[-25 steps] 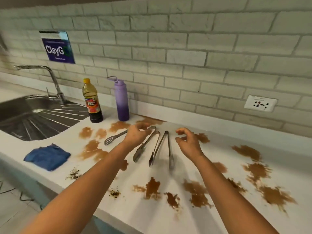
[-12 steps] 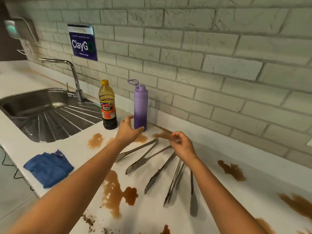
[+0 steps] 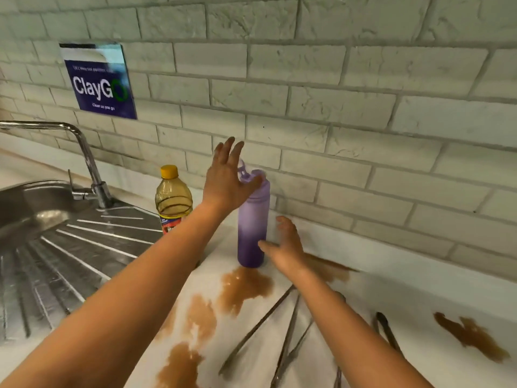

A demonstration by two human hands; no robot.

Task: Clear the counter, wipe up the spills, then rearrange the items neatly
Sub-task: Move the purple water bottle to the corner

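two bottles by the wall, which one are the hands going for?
The purple bottle, not the yellow-capped oil bottle beside it. The left hand is at its lid and the right hand by its base; neither hand is at the oil bottle.

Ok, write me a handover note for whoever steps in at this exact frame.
Left hand: open, at the purple bottle's cap, no grip yet.
Right hand: open, fingers by the bottle's lower body.
Oil bottle stands left of it, beside the sink; tongs lie on the counter.
Done: nothing cleared.
Left: clear the counter, wipe the brown spills, rearrange.
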